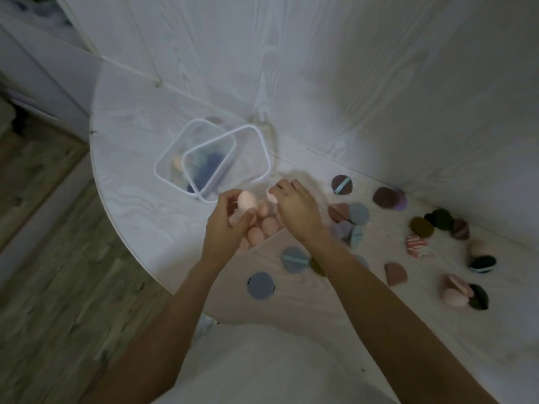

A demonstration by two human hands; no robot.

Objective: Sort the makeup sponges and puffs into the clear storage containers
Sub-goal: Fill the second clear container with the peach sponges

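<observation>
Near the clear containers [210, 161], left hand [226, 225] fingers hold a pink egg sponge [247, 202]; right hand [294, 205] fingers pinch another pale sponge [271, 196]. Few pieces binned; most puffs [358, 214] remain scattered right on the bench [140, 182].

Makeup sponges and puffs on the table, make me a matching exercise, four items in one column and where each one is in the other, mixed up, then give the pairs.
Column one:
1. pink egg-shaped sponge
2. round blue puff
3. striped pink and white puff
4. dark blue pieces

Column two:
A. inside the clear storage containers
B. on the table near its front edge, between the forearms
C. held in the left hand
D. on the table far to the right, beside an olive puff

Pairs: 1-C, 2-B, 3-D, 4-A
</observation>
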